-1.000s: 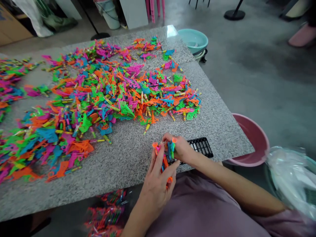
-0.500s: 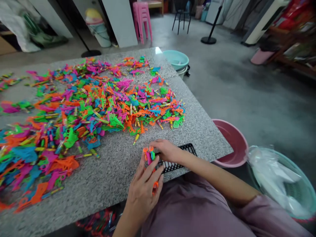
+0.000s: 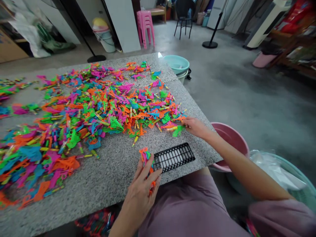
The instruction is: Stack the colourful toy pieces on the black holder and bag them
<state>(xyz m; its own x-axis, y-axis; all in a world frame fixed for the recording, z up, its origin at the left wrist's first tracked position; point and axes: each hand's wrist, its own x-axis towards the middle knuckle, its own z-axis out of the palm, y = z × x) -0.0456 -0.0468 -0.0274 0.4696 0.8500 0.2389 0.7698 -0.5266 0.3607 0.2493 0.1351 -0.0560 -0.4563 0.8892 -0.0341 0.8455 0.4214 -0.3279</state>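
My left hand (image 3: 141, 186) rests at the left end of a black plastic rack (image 3: 179, 165) with rows of slots. Its fingers are wrapped round a few small plastic toy guns (image 3: 145, 156) in orange, pink, green and blue, partly hidden by the hand. Further out, my right hand (image 3: 196, 127) pinches a green toy gun (image 3: 178, 131) with a yellow tube at the right edge of a large pile of similar toy guns (image 3: 108, 102). The rack lies flat near the table's front edge, its slots showing.
The speckled stone table (image 3: 113, 179) ends in a corner at the right. Below that edge stand a pink basin (image 3: 234, 140) and a green basket (image 3: 304, 194) holding clear plastic bags (image 3: 274, 169). A turquoise basin (image 3: 175, 62) stands beyond the far right edge.
My right hand has left the rack and moved forward and right to the pile's edge, taking hold of the green toy gun. My left hand stays at the rack with its toy guns.
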